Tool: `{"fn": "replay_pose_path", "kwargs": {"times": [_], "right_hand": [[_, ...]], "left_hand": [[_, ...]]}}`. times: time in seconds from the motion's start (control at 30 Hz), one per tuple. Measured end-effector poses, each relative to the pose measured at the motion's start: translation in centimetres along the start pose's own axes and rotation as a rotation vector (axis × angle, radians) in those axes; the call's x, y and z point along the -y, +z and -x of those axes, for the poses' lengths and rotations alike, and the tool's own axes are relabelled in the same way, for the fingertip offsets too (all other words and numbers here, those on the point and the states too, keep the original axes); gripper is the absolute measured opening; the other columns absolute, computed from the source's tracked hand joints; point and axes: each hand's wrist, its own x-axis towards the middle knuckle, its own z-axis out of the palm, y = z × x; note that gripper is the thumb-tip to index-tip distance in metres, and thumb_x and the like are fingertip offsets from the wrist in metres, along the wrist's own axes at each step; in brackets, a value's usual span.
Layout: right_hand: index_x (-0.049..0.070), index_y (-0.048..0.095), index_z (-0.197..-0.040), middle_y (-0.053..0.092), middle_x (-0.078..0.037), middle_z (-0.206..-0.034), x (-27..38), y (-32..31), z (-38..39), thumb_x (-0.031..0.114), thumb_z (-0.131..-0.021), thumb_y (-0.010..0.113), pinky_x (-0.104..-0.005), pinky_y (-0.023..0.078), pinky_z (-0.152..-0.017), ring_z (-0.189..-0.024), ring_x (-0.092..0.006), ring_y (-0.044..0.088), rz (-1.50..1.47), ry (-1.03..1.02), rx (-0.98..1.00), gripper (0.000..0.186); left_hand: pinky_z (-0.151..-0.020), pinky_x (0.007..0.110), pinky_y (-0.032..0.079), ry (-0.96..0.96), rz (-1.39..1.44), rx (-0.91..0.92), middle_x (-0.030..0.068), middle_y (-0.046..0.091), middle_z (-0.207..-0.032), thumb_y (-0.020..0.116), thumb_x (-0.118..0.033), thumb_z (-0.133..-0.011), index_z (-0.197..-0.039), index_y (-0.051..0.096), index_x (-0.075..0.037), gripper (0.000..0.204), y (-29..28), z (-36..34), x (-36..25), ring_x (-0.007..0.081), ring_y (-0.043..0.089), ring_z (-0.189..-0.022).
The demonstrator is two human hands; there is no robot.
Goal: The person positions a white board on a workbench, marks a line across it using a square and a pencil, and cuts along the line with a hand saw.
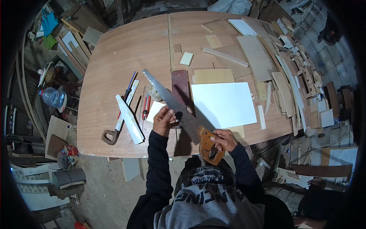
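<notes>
You are looking down at a handsaw, held up in front of you over the near part of a wood-coloured worktop. Its blade slants away from you to the left, tip farthest off, and its brown wooden handle is toward you, over the worktop's near edge.

Your right hand is wrapped around that handle. Your left hand is bent at the left edge of the blade, about midway along; whether its fingers pinch the metal or only rest against it, you cannot tell from this view.

Beyond the handle and to the right lies a large white panel, partly shaded by the saw. A dark red block lies to its left, behind the blade. Left of the blade is a red knife-like tool, near a small white sheet. Farther left, a white tapered piece lies slantwise beside a dark looped handle.

Thin boards cover the far right, and a small pale tile lies beyond the red block.
</notes>
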Motion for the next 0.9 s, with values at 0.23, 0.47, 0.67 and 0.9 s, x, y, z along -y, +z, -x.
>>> {"fn": "replay_pose_path", "kwargs": {"times": [0.23,0.47,0.67,0.9], "right_hand": [[-0.005,0.054,-0.118,0.06,-0.006,-0.074,-1.1,-2.0,3.0,0.01,-0.088,0.06,-0.024,0.045,-0.055,-0.056,-0.0103,0.055,-0.114,-0.046,0.088,0.034],[-0.006,0.037,-0.135,0.059,-0.011,-0.081,-2.7,-3.1,7.9,0.019,-0.087,0.059,-0.033,0.048,-0.072,-0.075,-0.0194,0.057,-0.68,-0.434,0.038,0.059],[-0.001,0.044,-0.134,0.037,0.003,-0.059,-3.5,-6.7,12.1,0.02,-0.093,0.053,-0.0267,0.04,-0.055,-0.052,-0.0074,0.038,-0.657,-0.367,-0.377,0.047],[-0.001,0.052,-0.129,0.061,-0.001,-0.09,-4.9,-11.4,15.6,0.015,-0.084,0.066,-0.0174,0.039,-0.053,-0.059,-0.0032,0.046,-0.221,-0.475,-0.755,0.05]], "left_hand": [[-0.057,0.029,0.053,0.042,-0.179,-0.064,0.0023,0.066,-0.08,0.068,-0.011,-0.083,-0.091,0.066,-0.008,0.01,3.7,-1.2,1.3,0.0119,0.062,-0.065],[-0.049,0.024,0.041,-0.025,-0.09,-0.006,-0.0057,0.048,-0.059,0.07,-0.008,-0.082,-0.069,0.055,-0.012,0.021,9.9,-3.2,2.6,0.0058,0.043,-0.051],[-0.057,0.032,0.055,-0.171,-0.113,0.039,0.0023,0.061,-0.078,0.068,-0.026,-0.086,-0.087,0.059,-0.008,0.02,16.7,-4.9,8.2,0.0151,0.061,-0.062],[-0.082,0.043,0.048,0.429,-1.27,-0.181,0.0199,0.061,-0.097,0.068,-0.02,-0.076,-0.096,0.064,-0.001,0.028,15.7,-8.0,14.6,0.0351,0.06,-0.091]]}}
